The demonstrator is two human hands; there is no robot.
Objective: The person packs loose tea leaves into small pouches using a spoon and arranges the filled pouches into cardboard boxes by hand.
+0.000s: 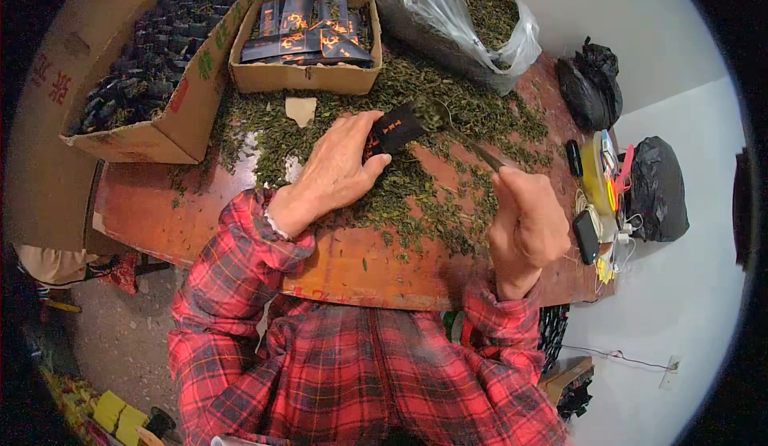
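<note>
My left hand [340,162] is closed around a small black packet [396,128] with orange print, held tilted above the table. In my right hand [528,218] is the handle of a metal spoon [478,152]. The spoon's bowl, heaped with dried tea leaves [432,115], meets the packet's right end. Whether leaves are passing into the packet I cannot tell. Loose dried leaves [400,206] lie scattered over the wooden table under both hands.
A small cardboard box [308,80] of black packets stands behind my left hand. Left of it is a larger carton [180,130] full of dark packets. A clear plastic bag [424,14] of leaves sits at the back. Along the right edge lie a phone [586,236] and black bags [660,190].
</note>
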